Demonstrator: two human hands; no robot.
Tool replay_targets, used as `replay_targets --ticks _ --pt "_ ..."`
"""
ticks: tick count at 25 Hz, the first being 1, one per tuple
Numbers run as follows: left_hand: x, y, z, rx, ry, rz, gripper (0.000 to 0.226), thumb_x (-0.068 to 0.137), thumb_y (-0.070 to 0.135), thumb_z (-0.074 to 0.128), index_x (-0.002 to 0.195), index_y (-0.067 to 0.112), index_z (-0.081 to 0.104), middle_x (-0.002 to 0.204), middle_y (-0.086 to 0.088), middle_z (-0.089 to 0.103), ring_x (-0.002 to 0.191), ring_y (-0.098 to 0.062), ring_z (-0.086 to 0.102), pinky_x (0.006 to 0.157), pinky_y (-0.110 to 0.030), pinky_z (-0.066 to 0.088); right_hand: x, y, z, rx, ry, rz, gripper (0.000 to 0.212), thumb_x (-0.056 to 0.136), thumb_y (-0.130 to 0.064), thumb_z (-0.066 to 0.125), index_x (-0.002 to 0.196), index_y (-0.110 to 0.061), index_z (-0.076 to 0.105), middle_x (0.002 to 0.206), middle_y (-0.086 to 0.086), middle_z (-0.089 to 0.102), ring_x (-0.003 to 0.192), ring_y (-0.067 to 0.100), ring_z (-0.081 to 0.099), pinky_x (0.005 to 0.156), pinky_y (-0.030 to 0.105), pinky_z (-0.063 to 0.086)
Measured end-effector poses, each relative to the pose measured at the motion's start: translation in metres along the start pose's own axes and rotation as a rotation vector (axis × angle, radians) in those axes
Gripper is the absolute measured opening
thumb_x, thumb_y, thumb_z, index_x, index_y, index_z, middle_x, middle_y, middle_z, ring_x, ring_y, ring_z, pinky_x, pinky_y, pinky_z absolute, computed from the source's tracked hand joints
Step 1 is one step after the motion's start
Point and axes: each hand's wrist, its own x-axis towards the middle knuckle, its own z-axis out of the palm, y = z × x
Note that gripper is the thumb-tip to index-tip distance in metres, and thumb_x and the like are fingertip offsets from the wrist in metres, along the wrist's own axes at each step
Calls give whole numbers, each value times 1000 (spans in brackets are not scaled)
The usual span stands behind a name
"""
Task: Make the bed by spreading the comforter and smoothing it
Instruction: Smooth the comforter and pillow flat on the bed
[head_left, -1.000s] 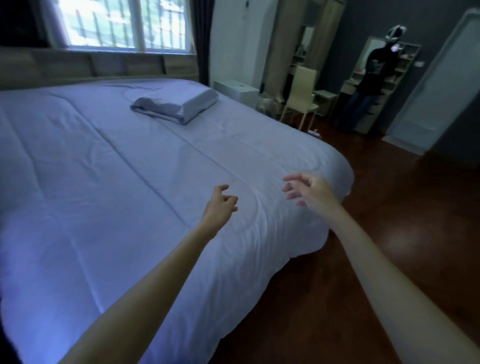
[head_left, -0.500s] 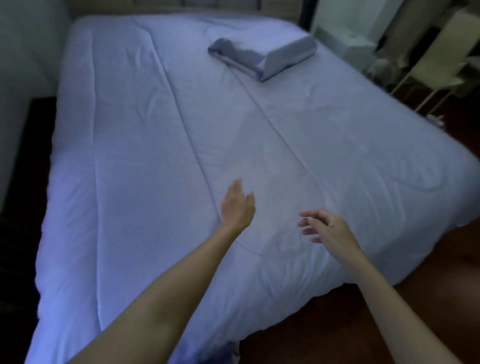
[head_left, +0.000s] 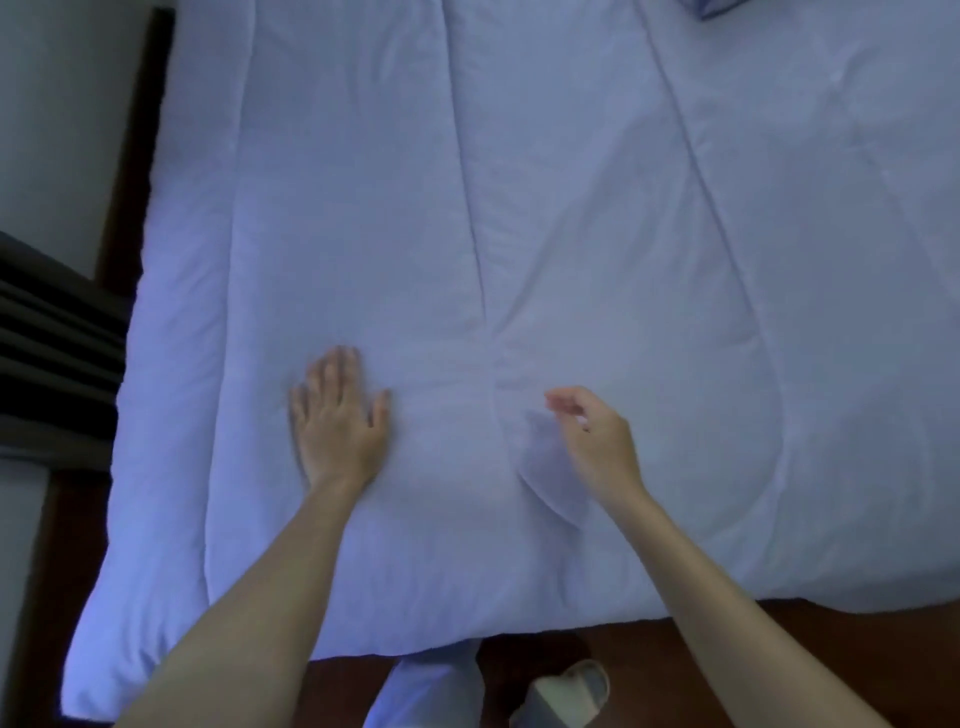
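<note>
Half a second ago both your hands were up in the air; now your left hand (head_left: 337, 421) has come down flat and open on the comforter (head_left: 519, 208), near the foot of the bed. Your right hand (head_left: 597, 441) hangs just above it, loose and half curled, holding nothing. The comforter already covers the bed, so I think only smoothing is left.

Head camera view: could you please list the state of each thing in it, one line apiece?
Comforter: spread over the bed, mostly smooth, with a soft crease near the foot edge.
Left hand: open, palm flat on the comforter.
Right hand: open, fingers loosely curled, holding nothing; contact with the comforter unclear.
Pillow: only a corner visible at the top edge.
Slipper: on the floor by the bed.
</note>
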Motion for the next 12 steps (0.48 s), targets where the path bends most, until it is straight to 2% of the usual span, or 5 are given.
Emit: replay_targets --ticks 2,6,8,10,12 --pt "-13 -44 -4 23 17 -76 69 90 51 28 151 18 21 156 -8 28 144 -29 24 115 -49 18 5 -13 36 -134 44 -208 34 85 -16 46 112 -10 66 113 7 68 106 28 62 92 27 45" --pt "-56 -123 -3 22 59 -411 70 93 54 21 151 16 17 158 -15 19 144 -36 19 113 -57 14 -17 -9 112 -506 -162 -565 56 82 -35 42 131 -11 55 137 7 56 128 27 52 102 53 40" --pt "-77 -165 6 8 36 -615 71 93 58 17 152 19 14 158 -17 18 142 -43 19 111 -64 14 -22 15 116 -690 -209 -675 60 85 -43 43 140 -19 47 148 -2 44 138 21 40 110 54 30" --pt "-84 -186 8 -8 35 -728 70 92 57 17 153 24 10 158 -17 16 143 -45 17 109 -66 14 -4 43 90 -708 -157 -665 62 87 -46 44 144 -22 40 153 -5 37 142 19 32 114 51 18" --pt "-76 -121 7 14 115 -646 65 95 41 22 152 12 15 158 -21 16 145 -43 15 110 -65 10 18 73 42 -703 -69 -533 63 87 -45 44 146 -22 37 154 -5 34 143 18 30 115 49 14"
